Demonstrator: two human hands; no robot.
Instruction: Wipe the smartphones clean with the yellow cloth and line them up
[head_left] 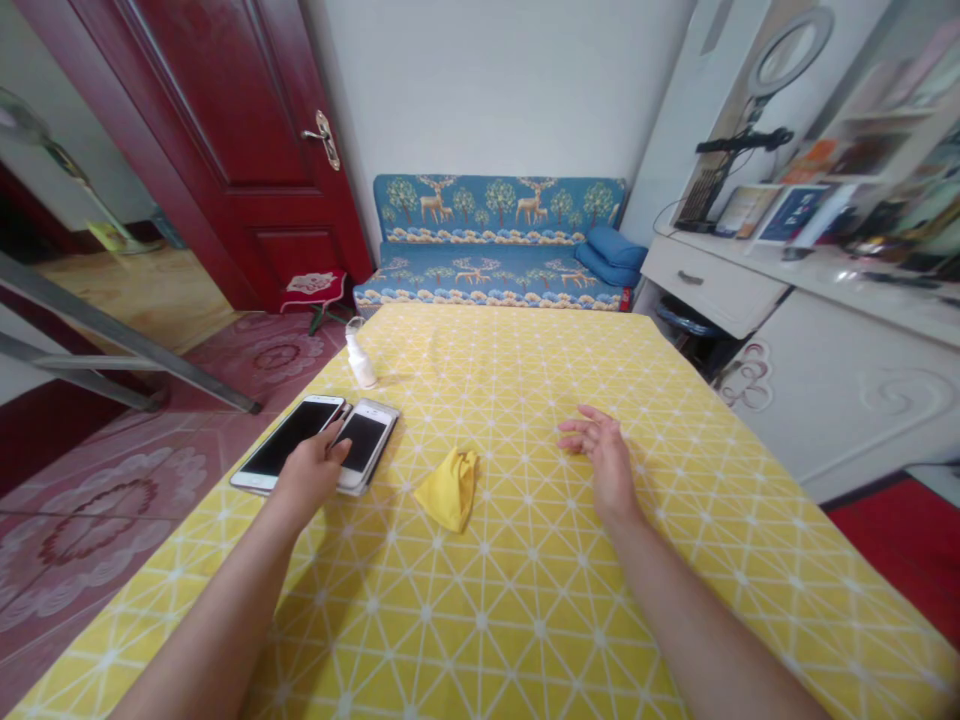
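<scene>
My left hand (309, 474) is at the left edge of a small white smartphone (366, 440), its thumb over the screen side and its fingers partly hidden in the gap beside it. To the left of that lies a larger white phone or tablet (291, 440) with a dark screen. A crumpled yellow cloth (450, 490) rests on the table between my two hands. My right hand (606, 455) holds nothing; its fingers are apart and loosely curled, over the right part of the table. Behind the devices stands a small white spray bottle (360, 362).
A yellow tablecloth with white lines (525, 620) covers the table. Beyond it is a blue patterned sofa (480, 262). On the right are a white cabinet (840, 370) and a ring light (791, 50). A red stool (313, 288) stands by the red door (225, 120).
</scene>
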